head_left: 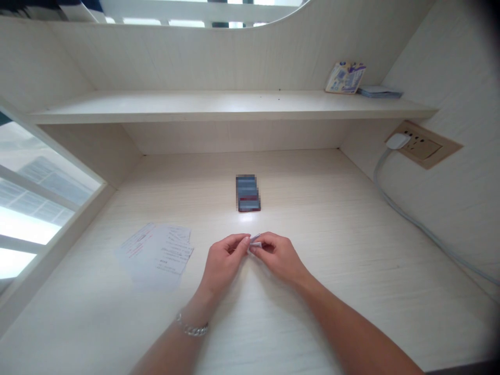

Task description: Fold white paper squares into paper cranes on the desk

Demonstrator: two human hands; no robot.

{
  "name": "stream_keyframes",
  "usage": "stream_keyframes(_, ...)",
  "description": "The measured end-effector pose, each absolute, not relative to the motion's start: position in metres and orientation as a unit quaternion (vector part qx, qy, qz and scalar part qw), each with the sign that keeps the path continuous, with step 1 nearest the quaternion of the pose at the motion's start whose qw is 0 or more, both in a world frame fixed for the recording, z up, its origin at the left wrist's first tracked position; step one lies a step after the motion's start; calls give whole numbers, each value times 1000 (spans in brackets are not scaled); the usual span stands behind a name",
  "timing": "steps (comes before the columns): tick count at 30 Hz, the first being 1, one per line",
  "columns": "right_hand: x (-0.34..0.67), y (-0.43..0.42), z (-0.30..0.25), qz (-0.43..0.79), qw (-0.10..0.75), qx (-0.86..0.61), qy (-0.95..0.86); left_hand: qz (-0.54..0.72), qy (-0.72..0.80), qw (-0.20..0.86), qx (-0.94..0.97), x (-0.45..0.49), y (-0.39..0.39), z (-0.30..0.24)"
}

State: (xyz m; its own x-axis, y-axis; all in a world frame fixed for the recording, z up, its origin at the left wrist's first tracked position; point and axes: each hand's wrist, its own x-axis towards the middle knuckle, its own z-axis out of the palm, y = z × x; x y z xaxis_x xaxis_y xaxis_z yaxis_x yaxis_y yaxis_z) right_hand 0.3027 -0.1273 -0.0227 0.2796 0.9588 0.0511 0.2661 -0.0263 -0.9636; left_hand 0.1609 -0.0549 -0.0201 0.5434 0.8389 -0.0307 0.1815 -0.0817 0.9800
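My left hand (224, 260) and my right hand (278, 256) meet at the middle of the pale wooden desk (351, 271). Both pinch a small folded piece of white paper (254, 240) between thumbs and fingertips, just above the desk surface. My left wrist wears a silver chain bracelet (191, 328). A phone (247, 193) lies flat on the desk a short way beyond the hands.
A loose pile of printed paper slips (158, 253) lies to the left of my hands. On the right wall a white plug (397, 140) sits in a socket, its cable (414, 221) running down along the desk. A shelf (219, 107) above carries a small colourful packet (345, 77).
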Motion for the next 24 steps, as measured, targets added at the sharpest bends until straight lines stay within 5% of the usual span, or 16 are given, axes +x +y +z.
stream_keyframes(13,306,-120,-31,526,598,-548,-256,303,317,462,771,157,-55,-26)
stream_keyframes(24,304,-126,-16,569,544,-521,-331,283,287,373,835,153,-50,-21)
